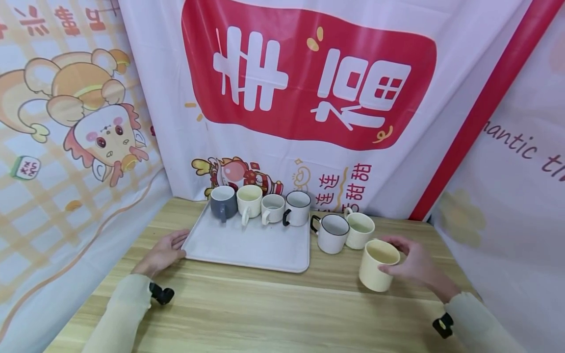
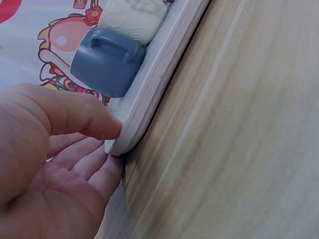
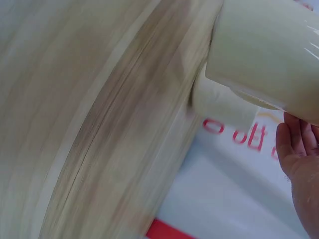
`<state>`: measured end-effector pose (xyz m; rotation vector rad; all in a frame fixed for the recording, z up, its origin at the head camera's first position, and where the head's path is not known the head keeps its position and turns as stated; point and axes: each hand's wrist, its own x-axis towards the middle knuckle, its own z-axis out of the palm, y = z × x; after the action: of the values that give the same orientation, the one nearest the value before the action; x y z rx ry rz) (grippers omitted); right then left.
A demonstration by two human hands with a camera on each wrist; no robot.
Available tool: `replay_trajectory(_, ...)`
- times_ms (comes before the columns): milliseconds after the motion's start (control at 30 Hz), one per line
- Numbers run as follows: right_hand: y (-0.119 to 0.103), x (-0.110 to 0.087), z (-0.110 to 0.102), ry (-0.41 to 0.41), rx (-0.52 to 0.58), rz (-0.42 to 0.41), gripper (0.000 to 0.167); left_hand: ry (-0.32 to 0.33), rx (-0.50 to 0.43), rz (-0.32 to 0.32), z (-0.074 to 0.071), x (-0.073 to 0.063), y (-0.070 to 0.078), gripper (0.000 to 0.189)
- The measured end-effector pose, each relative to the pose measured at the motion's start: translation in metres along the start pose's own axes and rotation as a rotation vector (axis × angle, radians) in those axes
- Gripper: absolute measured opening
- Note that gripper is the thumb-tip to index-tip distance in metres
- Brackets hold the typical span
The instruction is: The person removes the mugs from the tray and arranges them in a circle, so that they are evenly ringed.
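holding the yellow mug [image 1: 375, 274] over the right part of the table [image 1: 265, 314], the person's right hand [image 1: 412, 264] has its thumb on the near side and its fingers round the back. from the right wrist i can see the mug's underside, lifted off the wood. the hands are well apart; the left hand [image 1: 163, 252] pinches the near left corner of the pale tray [image 1: 247, 245], thumb on the rim and fingers below.

just beyond the yellow mug stands a pale cup [image 1: 359, 238], its handle toward the back, and close on its left a black-rimmed mug [image 1: 332, 240], handle to the left. both sit on the wood, off the tray's right side.

along the tray's far edge runs a row of four, upright: a blue-grey mug [image 1: 223, 205], a cream mug [image 1: 249, 203], a small ribbed cup [image 1: 273, 212] and an enamel-style mug [image 1: 300, 215] with a dark rim and black handle.

behind it all hangs a white cloth [image 1: 393, 186] with a big red panel [image 1: 300, 73], and another printed cloth [image 1: 57, 196] covers the left wall.
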<state>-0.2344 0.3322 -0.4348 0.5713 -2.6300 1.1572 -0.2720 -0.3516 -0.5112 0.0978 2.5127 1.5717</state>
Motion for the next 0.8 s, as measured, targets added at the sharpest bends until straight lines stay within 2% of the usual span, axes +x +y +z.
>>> replay_trajectory(267,0.039,0.011,-0.019,0.065,-0.137,0.060,0.066,0.002,-0.005,-0.004,-0.001,-0.001,0.001,0.078)
replay_trajectory(567,0.068,0.032,-0.022,0.089,-0.152,0.088,0.063,0.008,0.022,-0.017,0.002,-0.002,0.005,0.078)
replay_trajectory(800,0.077,0.044,-0.021,0.106,-0.161,0.096,0.063,0.011,0.039,-0.014,0.001,-0.003,0.007,0.077)
